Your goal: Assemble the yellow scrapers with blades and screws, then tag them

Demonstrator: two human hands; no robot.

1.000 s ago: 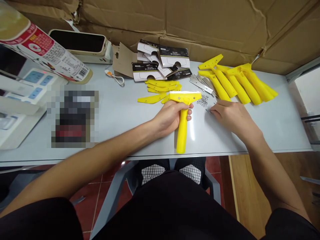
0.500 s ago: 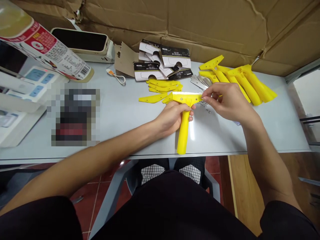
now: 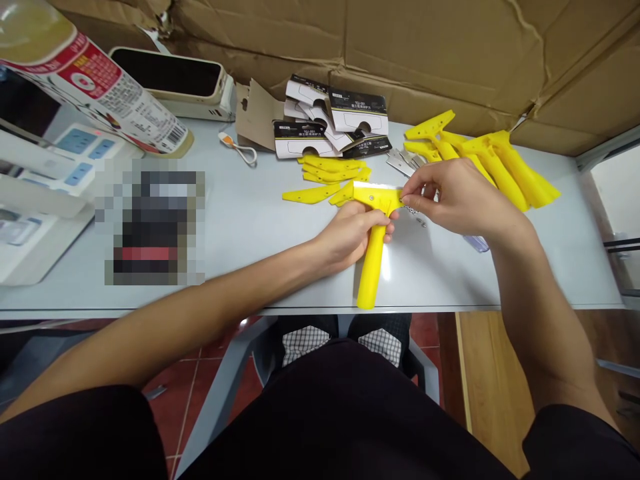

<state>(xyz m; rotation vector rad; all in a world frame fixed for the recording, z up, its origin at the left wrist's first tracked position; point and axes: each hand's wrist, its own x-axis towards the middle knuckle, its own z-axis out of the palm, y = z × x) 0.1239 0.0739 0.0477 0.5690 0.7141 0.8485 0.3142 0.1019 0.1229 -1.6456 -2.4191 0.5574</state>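
Note:
My left hand (image 3: 350, 235) is closed round the neck of a yellow scraper (image 3: 371, 273), its handle pointing down towards the table's front edge. A metal blade edge shows along the top of the scraper's head, and a small screw sits at the head's left end. Thumb and fingertips of my right hand (image 3: 463, 195) are pinched at the right end of the head; whatever is between them is too small to make out. Small metal nuts (image 3: 412, 210) and screws (image 3: 422, 223) lie on the table just below the right fingers, partly hidden.
Behind the scraper lie yellow strips (image 3: 333, 170), metal blades (image 3: 403, 162) and printed cards (image 3: 357, 110). Several yellow scraper handles (image 3: 495, 167) are piled at the right. A bottle (image 3: 120, 93), a phone (image 3: 170, 72), a cable (image 3: 240, 148) and a power strip (image 3: 83, 150) stand left. Cardboard (image 3: 425, 60) walls the back.
The scraper has shifted and tilted slightly in my left hand. My right hand has stayed pinched at the head's right end, and the whole view has moved a little.

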